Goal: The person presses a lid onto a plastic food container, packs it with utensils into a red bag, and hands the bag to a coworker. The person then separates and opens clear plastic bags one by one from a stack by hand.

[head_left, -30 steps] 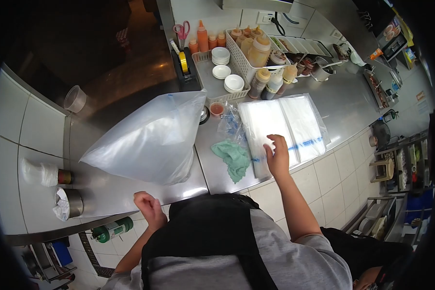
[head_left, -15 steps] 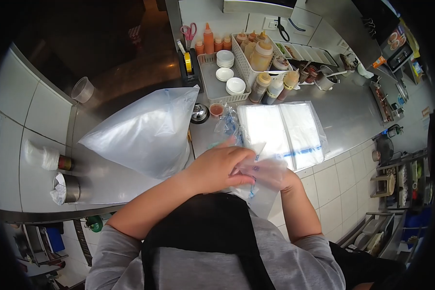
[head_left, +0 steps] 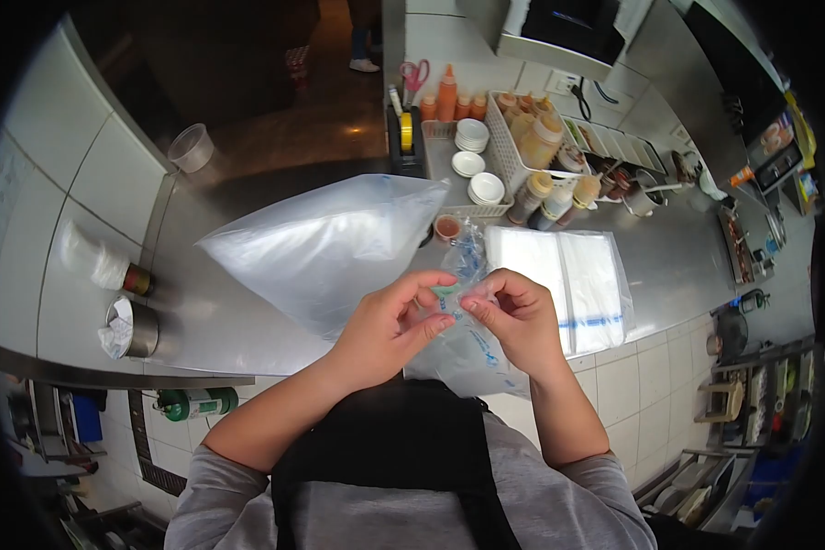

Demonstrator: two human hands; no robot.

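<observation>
A clear plastic bag with blue print point(head_left: 467, 359) hangs in front of my chest, at the counter's near edge. My right hand point(head_left: 515, 319) pinches its top edge between thumb and fingers. Close beside it, my left hand point(head_left: 396, 325) has its thumb and fingers apart, next to the bag's top. A large filled translucent bag point(head_left: 321, 247) rests on the counter to the left. Behind my right hand lies a stack of flat clear bags point(head_left: 591, 284). The green cloth is mostly hidden behind my fingers.
At the back are a basket of sauce bottles point(head_left: 541, 137), small white bowls point(head_left: 468, 164), a tape dispenser point(head_left: 406, 133) and a small sauce cup point(head_left: 446, 226). A metal pot point(head_left: 142, 328) stands at the left. Beyond the opening, a person's foot point(head_left: 364, 65) shows.
The printed bag, first seen half a second ago, now hangs lower and more spread from my right hand. My left hand has come from the left to the bag. The view has shifted.
</observation>
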